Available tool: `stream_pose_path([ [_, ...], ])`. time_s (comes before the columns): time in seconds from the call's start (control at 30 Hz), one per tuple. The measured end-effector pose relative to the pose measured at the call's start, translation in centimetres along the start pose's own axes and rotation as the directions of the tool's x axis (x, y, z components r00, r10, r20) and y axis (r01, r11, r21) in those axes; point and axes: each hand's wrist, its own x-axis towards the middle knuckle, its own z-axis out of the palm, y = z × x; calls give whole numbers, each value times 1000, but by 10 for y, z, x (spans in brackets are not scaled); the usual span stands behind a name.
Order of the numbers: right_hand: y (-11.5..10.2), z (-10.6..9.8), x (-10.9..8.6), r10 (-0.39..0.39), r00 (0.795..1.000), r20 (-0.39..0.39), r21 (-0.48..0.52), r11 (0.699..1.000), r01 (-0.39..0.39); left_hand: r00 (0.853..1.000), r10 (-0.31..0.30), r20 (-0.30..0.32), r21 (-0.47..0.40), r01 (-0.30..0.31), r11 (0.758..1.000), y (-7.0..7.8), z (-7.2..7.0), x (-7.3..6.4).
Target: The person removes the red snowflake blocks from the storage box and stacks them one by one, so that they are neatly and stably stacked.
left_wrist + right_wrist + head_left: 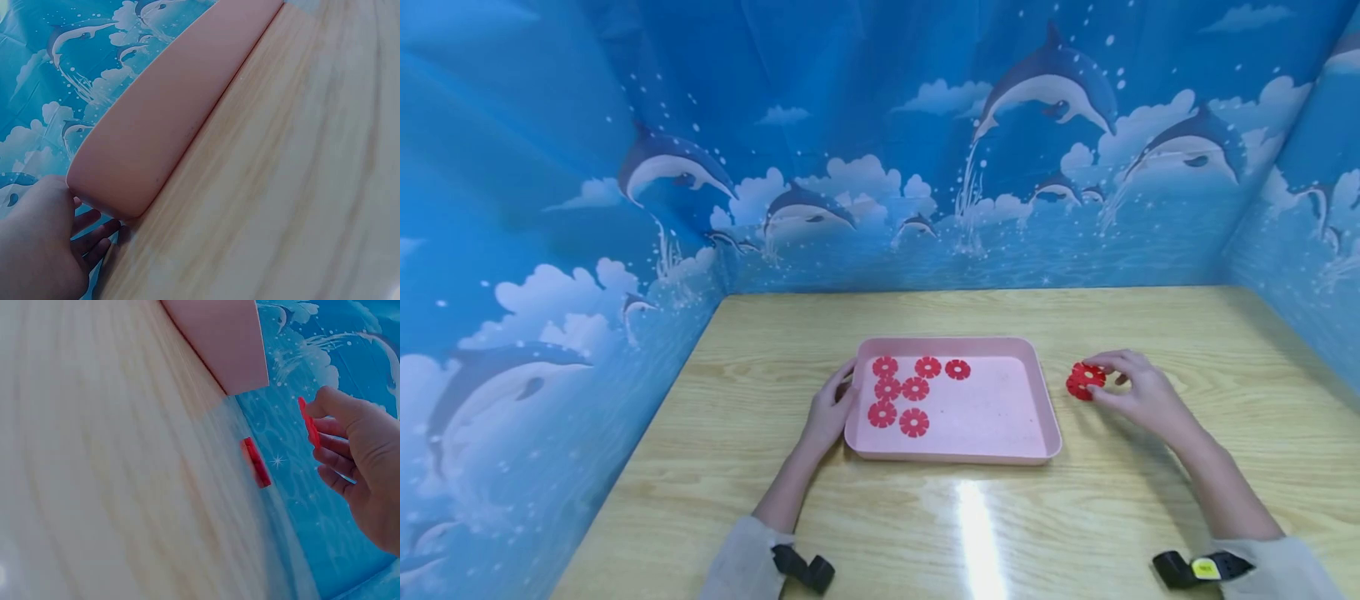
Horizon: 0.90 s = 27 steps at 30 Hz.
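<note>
A pink tray (977, 408) stands on the table with several red notched plastic discs (914, 422) lying flat in its left half. My left hand (831, 410) rests against the tray's left outer wall; in the left wrist view its fingers (94, 240) lie by the tray's corner, fairly straight. To the right of the tray, my right hand (1142, 392) pinches a red notched disc (309, 425) between thumb and fingers, raised off the table. Just below that, another red disc (256, 464) lies on the tabletop, partly overlapped by the held one in the head view.
The wooden table (1060, 517) reaches back to a blue dolphin-print sheet (850, 242), which also rises along the left and right sides. Black wrist cameras (803, 569) sit on both sleeves. A bright light reflection crosses the table's front.
</note>
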Motion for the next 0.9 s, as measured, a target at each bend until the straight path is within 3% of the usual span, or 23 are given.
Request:
stream_pose_path([
  [0.1,6,3,-3,40,999,26,-1,999,-40,1000,6,11,-13,-6,1000,0,0,0],
  [0.33,18,9,-8,81,996,33,-5,997,-81,999,15,28,-7,-15,1000,35,-5,-13],
  [0.9,31,21,-8,18,999,40,-18,1000,-17,1000,0,30,-11,0,1000,38,-5,-15],
])
